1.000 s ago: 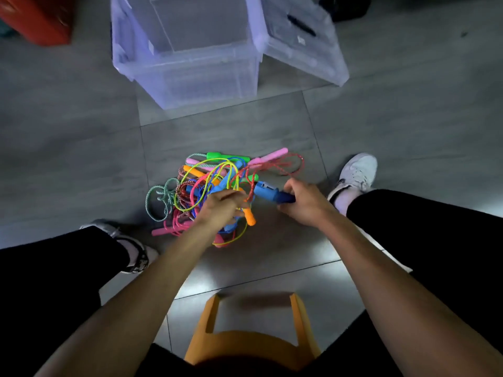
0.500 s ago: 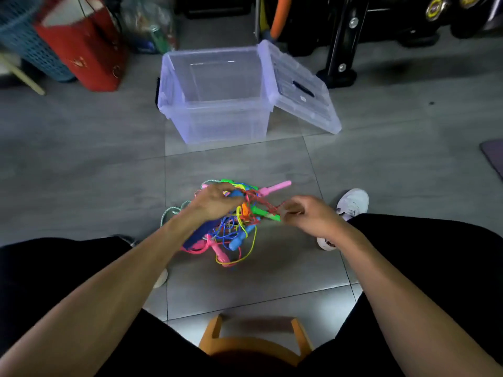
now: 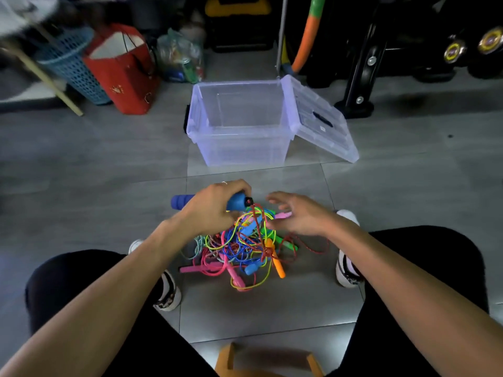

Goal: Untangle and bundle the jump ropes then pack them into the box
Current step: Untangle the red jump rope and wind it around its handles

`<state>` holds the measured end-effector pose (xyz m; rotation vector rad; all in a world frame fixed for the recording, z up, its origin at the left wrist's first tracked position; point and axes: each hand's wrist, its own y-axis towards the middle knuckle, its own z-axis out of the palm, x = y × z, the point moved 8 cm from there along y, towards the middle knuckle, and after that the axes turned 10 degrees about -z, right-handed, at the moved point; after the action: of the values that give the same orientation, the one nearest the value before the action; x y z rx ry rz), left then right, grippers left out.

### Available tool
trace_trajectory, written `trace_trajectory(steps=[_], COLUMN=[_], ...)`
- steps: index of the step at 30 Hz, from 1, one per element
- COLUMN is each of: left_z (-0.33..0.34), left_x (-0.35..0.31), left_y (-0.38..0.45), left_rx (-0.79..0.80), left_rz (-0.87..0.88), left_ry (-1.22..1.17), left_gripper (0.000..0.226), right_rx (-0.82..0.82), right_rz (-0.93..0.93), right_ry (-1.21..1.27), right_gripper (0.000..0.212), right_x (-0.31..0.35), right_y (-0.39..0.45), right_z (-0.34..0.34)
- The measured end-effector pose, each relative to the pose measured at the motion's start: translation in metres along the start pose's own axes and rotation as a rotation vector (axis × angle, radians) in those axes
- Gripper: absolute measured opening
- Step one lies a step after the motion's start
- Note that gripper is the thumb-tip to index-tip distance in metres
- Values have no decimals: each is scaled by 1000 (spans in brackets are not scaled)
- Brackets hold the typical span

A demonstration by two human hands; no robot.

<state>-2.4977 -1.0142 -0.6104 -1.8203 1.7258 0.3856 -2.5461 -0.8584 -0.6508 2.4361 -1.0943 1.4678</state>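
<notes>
A tangle of jump ropes (image 3: 242,250) in pink, blue, yellow, green, orange and red lies on the grey floor between my feet. My left hand (image 3: 211,206) grips a blue rope handle (image 3: 181,201) lifted above the pile, with a red cord running from its tip down into the tangle. My right hand (image 3: 295,214) hovers just right of the handle with fingers spread, holding nothing. The clear plastic box (image 3: 241,148) stands beyond the pile with nothing visible inside, and its lid (image 3: 322,121) leans against its right side.
A red paper bag (image 3: 122,72), a blue mesh basket (image 3: 70,65) and a wooden stick stand at the back left. Black equipment and a stand (image 3: 356,77) line the back right. An orange stool (image 3: 269,361) sits under me. My shoes flank the pile.
The view tilted up, showing the box and back wall. My left hand took the blue handle and raised it above the pile. My right hand let go and opened.
</notes>
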Motion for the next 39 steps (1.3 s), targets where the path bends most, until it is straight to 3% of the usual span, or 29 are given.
trace_trajectory(steps=[2, 5, 8, 11, 14, 16, 18, 20, 24, 26, 28, 30, 33, 35, 37, 39], left_z=[-8, -22, -32, -37, -38, -39, -41, -48, -58, -58, -55, -47, -45, -34, -18, -16], left_x=[-5, -5, -1, 12, 7, 3, 6, 23, 98, 121, 119, 96, 53, 26, 11, 12], left_y=[1, 0, 0, -1, -4, -6, -5, -3, -6, -7, 3, 14, 23, 24, 24, 27], left_rx=[-42, -75, -67, -26, 29, 41, -28, -180, -552, -613, -510, -326, -217, -75, 102, 106], left_rz=[-11, -57, -138, -290, -251, -219, -234, -324, -700, -833, -835, -751, -509, -368, -347, -398], left_ry=[-161, -398, -596, -869, -973, -1016, -1068, -1166, -1447, -1378, -1090, -739, -193, -212, -403, -481], left_gripper=[43, 56, 41, 28, 16, 9, 3, 8, 14, 18, 16, 15, 49, 51, 37, 23], right_rx=[35, 111, 224, 262, 200, 257, 339, 374, 273, 191, 102, 40, 0, -2, -13, -44], right_rz=[-66, -137, -140, -91, -95, -126, -124, -78, -32, -42, -104, -184, -238, -280, -318, -327], right_ry=[-3, 81, 120, 145, 134, 140, 75, 51, -130, -164, -148, -137, -127, -100, -90, -93], right_gripper=[58, 37, 15, 19, 46, 41, 24, 22, 27, 29, 29, 32, 26, 21, 21, 23], right_x=[12, 24, 28, 23, 28, 36, 32, 22, 2, 0, 8, 24, 39, 47, 55, 59], right_y=[11, 22, 25, 29, 37, 41, 43, 46, 50, 50, 51, 53, 59, 63, 63, 62], right_z=[-1, -3, 2, 5, 11, 25, 37, 37, 6, -6, -13, -15, -13, -10, -8, -13])
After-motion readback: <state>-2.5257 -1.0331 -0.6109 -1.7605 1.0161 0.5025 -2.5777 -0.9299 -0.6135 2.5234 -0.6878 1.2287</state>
